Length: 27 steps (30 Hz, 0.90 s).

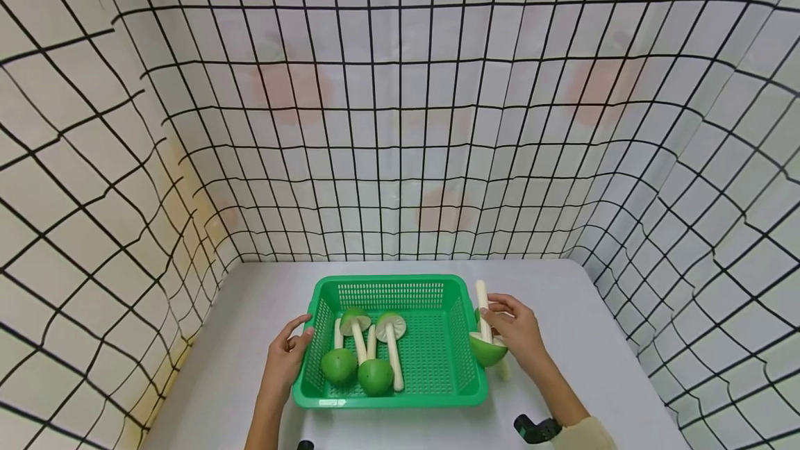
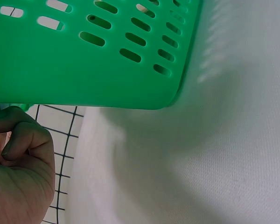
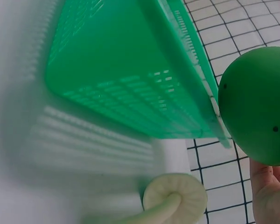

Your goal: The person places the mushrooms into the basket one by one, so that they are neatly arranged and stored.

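A green plastic basket [image 1: 390, 402] with slotted walls stands on the white table. My left hand [image 1: 289, 354] grips its left rim, other fingers curled in the left wrist view. At the right wall, my right hand [image 1: 523, 333] holds a toy mushroom [image 1: 488, 351] by its white stem, green cap downward. The cap overlaps the basket's right rim in the head view. Another mushroom [image 3: 175, 198] lies on the table beside the basket, partly hidden under the held one in the head view. Inside the basket, towards the left, lie several mushrooms [image 1: 376, 376] with green caps and white stems.
A black wire grid [image 1: 400, 158] over white sheeting encloses the table [image 1: 562, 297] at the back and both sides. A dark wrist device [image 1: 536, 429] is strapped to the right wrist. The right half of the basket floor [image 1: 431, 353] is bare.
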Available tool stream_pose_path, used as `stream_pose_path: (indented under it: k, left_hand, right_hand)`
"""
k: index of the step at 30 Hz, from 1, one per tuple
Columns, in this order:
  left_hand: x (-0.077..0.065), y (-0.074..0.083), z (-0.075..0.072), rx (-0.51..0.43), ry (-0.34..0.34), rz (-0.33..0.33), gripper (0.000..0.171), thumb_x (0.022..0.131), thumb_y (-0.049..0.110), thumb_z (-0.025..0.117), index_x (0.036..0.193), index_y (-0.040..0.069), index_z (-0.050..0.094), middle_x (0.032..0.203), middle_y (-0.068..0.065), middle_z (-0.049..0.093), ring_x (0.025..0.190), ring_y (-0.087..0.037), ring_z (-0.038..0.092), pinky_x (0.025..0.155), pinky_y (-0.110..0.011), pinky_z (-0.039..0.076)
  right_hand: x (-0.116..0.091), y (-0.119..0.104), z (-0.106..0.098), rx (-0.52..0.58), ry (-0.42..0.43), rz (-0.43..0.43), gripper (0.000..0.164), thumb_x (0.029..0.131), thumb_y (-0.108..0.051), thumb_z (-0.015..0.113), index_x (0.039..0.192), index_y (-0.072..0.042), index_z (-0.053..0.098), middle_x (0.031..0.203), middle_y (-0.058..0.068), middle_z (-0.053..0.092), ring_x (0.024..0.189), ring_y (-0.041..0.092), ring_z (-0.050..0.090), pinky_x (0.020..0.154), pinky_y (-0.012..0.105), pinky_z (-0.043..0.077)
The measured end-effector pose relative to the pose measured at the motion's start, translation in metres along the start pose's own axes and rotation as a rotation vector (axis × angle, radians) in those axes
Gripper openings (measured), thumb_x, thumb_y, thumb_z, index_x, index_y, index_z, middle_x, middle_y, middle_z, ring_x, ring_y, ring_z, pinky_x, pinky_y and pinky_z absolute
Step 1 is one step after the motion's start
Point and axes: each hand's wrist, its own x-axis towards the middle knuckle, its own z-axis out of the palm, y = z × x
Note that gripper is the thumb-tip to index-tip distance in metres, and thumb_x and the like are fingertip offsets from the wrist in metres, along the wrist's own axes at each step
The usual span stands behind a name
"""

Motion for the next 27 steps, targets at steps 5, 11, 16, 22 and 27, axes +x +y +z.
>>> stream_pose_path:
  k: [5, 11, 16, 22, 27]
  left_hand:
    - [-0.001, 0.001, 0.000, 0.002, -0.001, 0.002, 0.041, 0.102, 0.041, 0.065, 0.140, 0.027, 0.060, 0.065, 0.006, 0.042, 0.059, -0.010, 0.042, 0.057, -0.025, 0.038]
    - [-0.002, 0.002, 0.000, 0.000, 0.000, 0.008, 0.040, 0.102, 0.039, 0.064, 0.140, 0.027, 0.060, 0.065, 0.005, 0.043, 0.057, -0.010, 0.043, 0.055, -0.024, 0.039]
    - [-0.001, 0.003, 0.002, 0.011, 0.000, 0.008, 0.041, 0.102, 0.041, 0.064, 0.141, 0.027, 0.059, 0.066, 0.005, 0.043, 0.058, -0.010, 0.043, 0.055, -0.025, 0.039]
    - [0.000, 0.003, 0.003, 0.007, -0.005, 0.019, 0.044, 0.101, 0.045, 0.065, 0.141, 0.028, 0.059, 0.066, 0.005, 0.044, 0.058, -0.010, 0.044, 0.055, -0.025, 0.040]
    - [0.000, 0.001, 0.001, 0.024, -0.001, 0.007, 0.042, 0.102, 0.043, 0.064, 0.141, 0.028, 0.059, 0.066, 0.005, 0.044, 0.058, -0.010, 0.043, 0.055, -0.025, 0.040]
  right_hand:
    - [0.000, -0.009, 0.010, 0.008, -0.014, -0.015, 0.049, 0.098, -0.027, 0.073, 0.140, -0.008, 0.058, 0.124, 0.015, 0.062, 0.092, 0.010, 0.069, 0.074, 0.026, 0.058]
    - [0.001, -0.015, 0.023, 0.005, -0.007, -0.020, 0.045, 0.096, -0.025, 0.075, 0.136, -0.009, 0.062, 0.121, 0.016, 0.063, 0.088, 0.012, 0.069, 0.071, 0.027, 0.059]
    - [0.003, -0.013, 0.030, -0.010, -0.012, -0.030, 0.043, 0.095, -0.026, 0.076, 0.134, -0.010, 0.064, 0.120, 0.016, 0.065, 0.086, 0.014, 0.070, 0.068, 0.028, 0.059]
    - [0.005, -0.013, 0.039, -0.034, -0.018, -0.071, 0.042, 0.095, -0.024, 0.076, 0.132, -0.009, 0.064, 0.117, 0.016, 0.066, 0.084, 0.012, 0.072, 0.065, 0.027, 0.058]
    - [-0.001, -0.014, 0.051, -0.023, -0.060, -0.086, 0.042, 0.096, -0.021, 0.075, 0.134, -0.007, 0.063, 0.118, 0.017, 0.066, 0.080, 0.014, 0.071, 0.064, 0.029, 0.058]
